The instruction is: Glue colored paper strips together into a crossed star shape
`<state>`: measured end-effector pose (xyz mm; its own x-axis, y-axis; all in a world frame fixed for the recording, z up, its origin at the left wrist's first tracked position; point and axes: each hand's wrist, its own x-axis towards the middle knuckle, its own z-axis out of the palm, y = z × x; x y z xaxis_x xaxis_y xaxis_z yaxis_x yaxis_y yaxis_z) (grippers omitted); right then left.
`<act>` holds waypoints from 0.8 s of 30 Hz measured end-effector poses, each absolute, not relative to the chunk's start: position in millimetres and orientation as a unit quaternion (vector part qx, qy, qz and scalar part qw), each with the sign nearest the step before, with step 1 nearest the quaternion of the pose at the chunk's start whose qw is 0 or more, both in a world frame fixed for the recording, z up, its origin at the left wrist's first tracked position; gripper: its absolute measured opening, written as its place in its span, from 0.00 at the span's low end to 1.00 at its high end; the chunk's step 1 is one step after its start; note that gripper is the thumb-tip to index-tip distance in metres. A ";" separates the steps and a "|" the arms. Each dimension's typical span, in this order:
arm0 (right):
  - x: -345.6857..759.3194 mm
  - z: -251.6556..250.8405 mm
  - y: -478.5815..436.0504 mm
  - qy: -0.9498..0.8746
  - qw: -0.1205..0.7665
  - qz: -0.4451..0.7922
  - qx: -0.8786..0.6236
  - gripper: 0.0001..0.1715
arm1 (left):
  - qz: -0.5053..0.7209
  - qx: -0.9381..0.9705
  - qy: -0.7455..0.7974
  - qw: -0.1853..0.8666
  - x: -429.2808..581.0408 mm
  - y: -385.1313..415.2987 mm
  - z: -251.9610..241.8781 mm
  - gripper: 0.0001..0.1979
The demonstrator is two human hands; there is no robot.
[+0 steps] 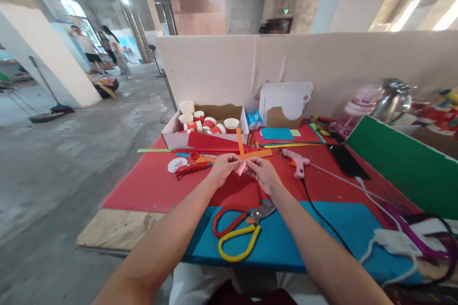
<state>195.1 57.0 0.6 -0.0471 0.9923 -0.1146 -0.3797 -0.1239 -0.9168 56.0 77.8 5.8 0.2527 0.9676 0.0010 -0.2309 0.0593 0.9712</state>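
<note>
Both hands meet above the red sheet (315, 186) on the table. My left hand (226, 167) pinches the left side of a small folded pink paper piece (241, 168). On its other side, my right hand (263, 171) has its fingertips closed on the same piece. Orange paper strips (239, 140) form a cross shape just behind the fingertips; whether they are joined to the pink piece is unclear. Scissors (255, 217) with one red and one yellow handle lie nearer me on a blue sheet (282, 238).
A box (181, 140) of red and white cups stands behind. Right of my hands lie a pink glue gun (299, 164), its black cord and a phone (348, 161). Red-handled pliers (193, 168) lie left, a green board (408, 167) right. Several people stand far left.
</note>
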 end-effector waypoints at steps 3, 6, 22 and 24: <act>194.6 -0.4 57.5 -0.364 0.552 0.618 -0.426 0.19 | 0.475 0.474 0.378 0.638 56.5 77.5 6.1 0.13; 193.1 -1.1 57.7 -0.374 0.552 0.607 -0.431 0.20 | 0.473 0.465 0.380 0.645 57.0 77.9 5.3 0.11; 192.6 3.0 56.9 -0.426 0.594 0.503 -0.460 0.17 | 0.463 0.497 0.346 0.648 56.6 74.5 3.6 0.15; 192.5 2.8 57.1 -0.411 0.608 0.502 -0.458 0.17 | 0.468 0.510 0.341 0.636 58.1 72.2 5.1 0.16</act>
<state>192.5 57.1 2.8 0.1583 0.9866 0.0401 -0.2341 0.0770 -0.9692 58.1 72.2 5.1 0.3288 0.9434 0.0436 -0.2484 0.0418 0.9677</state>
